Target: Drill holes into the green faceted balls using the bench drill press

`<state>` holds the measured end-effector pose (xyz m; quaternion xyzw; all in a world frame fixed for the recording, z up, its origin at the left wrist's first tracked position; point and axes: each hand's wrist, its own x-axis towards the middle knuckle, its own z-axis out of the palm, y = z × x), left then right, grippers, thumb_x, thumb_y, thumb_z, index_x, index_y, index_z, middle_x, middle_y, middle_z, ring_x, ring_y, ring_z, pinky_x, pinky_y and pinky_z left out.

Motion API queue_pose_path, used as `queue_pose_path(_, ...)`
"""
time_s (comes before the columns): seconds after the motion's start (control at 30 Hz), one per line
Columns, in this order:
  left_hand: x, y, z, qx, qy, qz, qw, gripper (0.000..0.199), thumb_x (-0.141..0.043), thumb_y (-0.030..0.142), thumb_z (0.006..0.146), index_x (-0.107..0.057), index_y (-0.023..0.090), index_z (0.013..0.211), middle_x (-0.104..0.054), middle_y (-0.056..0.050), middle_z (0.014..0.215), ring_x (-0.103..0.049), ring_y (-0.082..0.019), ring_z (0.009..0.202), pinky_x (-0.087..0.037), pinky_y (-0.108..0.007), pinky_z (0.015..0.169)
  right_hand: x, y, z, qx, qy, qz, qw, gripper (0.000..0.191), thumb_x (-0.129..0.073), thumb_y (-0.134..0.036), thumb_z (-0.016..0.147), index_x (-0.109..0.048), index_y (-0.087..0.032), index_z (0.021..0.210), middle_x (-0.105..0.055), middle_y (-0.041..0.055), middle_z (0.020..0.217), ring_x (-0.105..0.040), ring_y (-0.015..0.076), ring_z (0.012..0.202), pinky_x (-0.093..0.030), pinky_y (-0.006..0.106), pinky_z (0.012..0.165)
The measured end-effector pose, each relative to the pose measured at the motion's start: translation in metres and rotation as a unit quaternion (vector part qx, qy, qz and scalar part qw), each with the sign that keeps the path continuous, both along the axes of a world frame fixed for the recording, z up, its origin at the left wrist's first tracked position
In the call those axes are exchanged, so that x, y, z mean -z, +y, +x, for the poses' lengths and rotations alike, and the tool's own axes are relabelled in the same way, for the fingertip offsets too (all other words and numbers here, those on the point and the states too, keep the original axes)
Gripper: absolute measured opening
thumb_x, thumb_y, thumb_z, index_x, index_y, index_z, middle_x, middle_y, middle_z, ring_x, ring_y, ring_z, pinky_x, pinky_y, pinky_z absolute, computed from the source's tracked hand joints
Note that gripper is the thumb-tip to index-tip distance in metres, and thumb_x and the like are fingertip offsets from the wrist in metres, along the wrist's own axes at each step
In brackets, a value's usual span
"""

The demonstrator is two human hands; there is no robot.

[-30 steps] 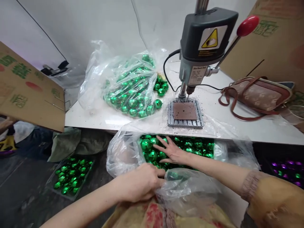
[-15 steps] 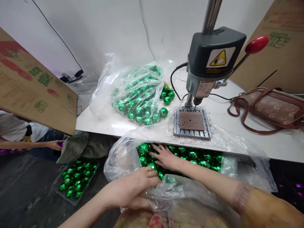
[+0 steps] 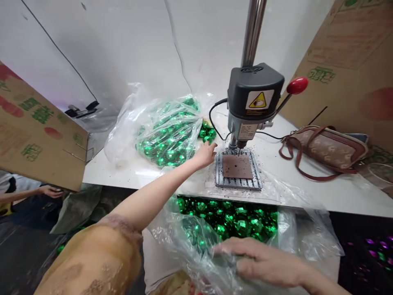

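My left hand (image 3: 205, 155) reaches across the tabletop, its visible fingertips apart, just below a few loose green faceted balls (image 3: 207, 131). The hand hides the spot where a single ball lay. Beside it is a clear plastic bag (image 3: 167, 135) full of the same balls. My right hand (image 3: 260, 258) is over the crumpled clear plastic film (image 3: 196, 241) at the near side of the box, thumb and fingers apart. Below the table edge, more green balls (image 3: 242, 225) fill the plastic-lined box. A small drill press (image 3: 254, 94) stands right of my left hand.
Dark shavings lie around the drill base (image 3: 219, 176) and its brown plate (image 3: 242, 166). A brown handbag (image 3: 331, 143) sits at right. Cardboard panels (image 3: 39, 127) flank the table. A co-worker's hand (image 3: 52, 191) is at far left. Purple balls (image 3: 377, 248) show low at right.
My left hand has gone from the box's near edge up to the tabletop balls. My right hand has left the balls inside the box and come back over the film. The view has shifted.
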<state>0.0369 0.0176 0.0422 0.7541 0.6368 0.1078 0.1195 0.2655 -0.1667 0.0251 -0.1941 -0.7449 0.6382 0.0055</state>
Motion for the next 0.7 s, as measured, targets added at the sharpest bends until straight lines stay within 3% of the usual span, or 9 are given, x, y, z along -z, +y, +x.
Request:
queue_pose_path(0.1, 0.034, 0.009, 0.002, -0.018, 0.058, -0.012, 0.998, 0.027, -0.067, 0.011, 0.084, -0.07, 0.015, 0.11, -0.06, -0.021, 0.128, -0.047, -0.041, 0.133, -0.04, -0.051, 0.108, 0.02, -0.025, -0.014, -0.037, -0.017, 0.003, 0.999, 0.072, -0.034, -0.071, 0.094, -0.051, -0.027, 0.148, -0.066, 0.0108, 0.136, -0.059, 0.0251, 0.128, -0.044, 0.043, 0.115)
queue_pose_path(0.23, 0.052, 0.007, -0.017, -0.042, 0.065, 0.0, 0.997, 0.017, -0.061, 0.017, 0.091, -0.071, 0.012, 0.103, -0.049, -0.024, 0.138, -0.034, -0.048, 0.14, -0.034, -0.06, 0.108, 0.05, -0.034, -0.032, 0.032, -0.051, 0.006, 0.998, 0.067, -0.032, -0.069, 0.095, -0.064, -0.026, 0.135, -0.07, 0.0111, 0.131, -0.064, 0.0264, 0.122, -0.046, 0.041, 0.112)
queue_pose_path(0.3, 0.053, 0.009, -0.03, -0.05, 0.061, 0.005, 0.997, 0.022, -0.057, 0.022, 0.095, -0.071, 0.012, 0.11, -0.046, -0.024, 0.137, -0.039, -0.046, 0.135, -0.038, -0.057, 0.106, 0.05, -0.026, -0.033, 0.085, -0.061, 0.021, 0.994, 0.068, -0.039, -0.07, 0.093, -0.065, -0.023, 0.134, -0.07, 0.0137, 0.128, -0.064, 0.0292, 0.12, -0.046, 0.045, 0.112)
queue_pose_path(0.37, 0.052, 0.011, -0.041, -0.048, 0.051, 0.009, 0.998, 0.028, -0.056, 0.019, 0.094, -0.069, 0.014, 0.118, -0.048, -0.021, 0.131, -0.047, -0.04, 0.128, -0.043, -0.051, 0.104, 0.042, -0.015, -0.033, 0.147, -0.058, 0.036, 0.987, 0.071, -0.038, -0.069, 0.094, -0.053, -0.024, 0.146, -0.064, 0.014, 0.139, -0.061, 0.0289, 0.127, -0.043, 0.047, 0.116)
queue_pose_path(0.43, 0.049, 0.011, -0.049, -0.035, 0.041, 0.012, 0.998, 0.035, -0.059, 0.013, 0.09, -0.067, 0.017, 0.124, -0.051, -0.017, 0.125, -0.053, -0.033, 0.12, -0.045, -0.044, 0.104, 0.031, -0.008, -0.037, 0.159, -0.014, 0.033, 0.987, 0.071, -0.036, -0.068, 0.095, -0.039, -0.03, 0.155, -0.053, 0.0094, 0.153, -0.054, 0.0246, 0.138, -0.039, 0.044, 0.121)
queue_pose_path(0.5, 0.044, 0.01, -0.051, -0.017, 0.004, 0.039, 0.999, 0.039, -0.062, 0.01, 0.085, -0.067, 0.019, 0.123, -0.053, -0.013, 0.12, -0.055, -0.029, 0.118, -0.045, -0.04, 0.106, 0.028, -0.008, -0.049, 0.061, 0.051, 0.017, 0.997, 0.069, -0.04, -0.067, 0.095, -0.038, -0.033, 0.155, -0.048, 0.0048, 0.158, -0.051, 0.021, 0.143, -0.036, 0.038, 0.124)
queue_pose_path(0.57, 0.035, 0.006, -0.046, -0.011, -0.085, 0.099, 0.991, 0.038, -0.065, 0.013, 0.084, -0.067, 0.021, 0.121, -0.054, -0.011, 0.121, -0.056, -0.027, 0.119, -0.044, -0.039, 0.108, 0.037, -0.013, -0.07, -0.1, 0.077, 0.016, 0.992, 0.065, -0.038, -0.063, 0.097, -0.044, -0.029, 0.152, -0.053, 0.0043, 0.154, -0.052, 0.0186, 0.143, -0.037, 0.03, 0.123)
queue_pose_path(0.63, 0.022, -0.002, -0.034, -0.031, -0.23, 0.144, 0.962, 0.035, -0.067, 0.022, 0.086, -0.066, 0.022, 0.12, -0.056, -0.009, 0.118, -0.058, -0.025, 0.115, -0.048, -0.038, 0.104, 0.055, -0.019, -0.094, -0.147, 0.051, 0.024, 0.988, 0.057, -0.033, -0.056, 0.1, -0.058, -0.026, 0.142, -0.062, 0.0029, 0.145, -0.058, 0.0174, 0.137, -0.042, 0.026, 0.117)
queue_pose_path(0.7, 0.008, -0.013, -0.017, -0.071, -0.397, 0.115, 0.908, 0.036, -0.069, 0.034, 0.086, -0.063, 0.023, 0.12, -0.061, -0.007, 0.106, -0.064, -0.021, 0.1, -0.055, -0.035, 0.09, 0.072, -0.023, -0.117, -0.157, 0.011, 0.043, 0.987, 0.056, -0.037, -0.054, 0.099, -0.06, -0.023, 0.14, -0.064, 0.005, 0.142, -0.062, 0.0219, 0.133, -0.047, 0.03, 0.113)
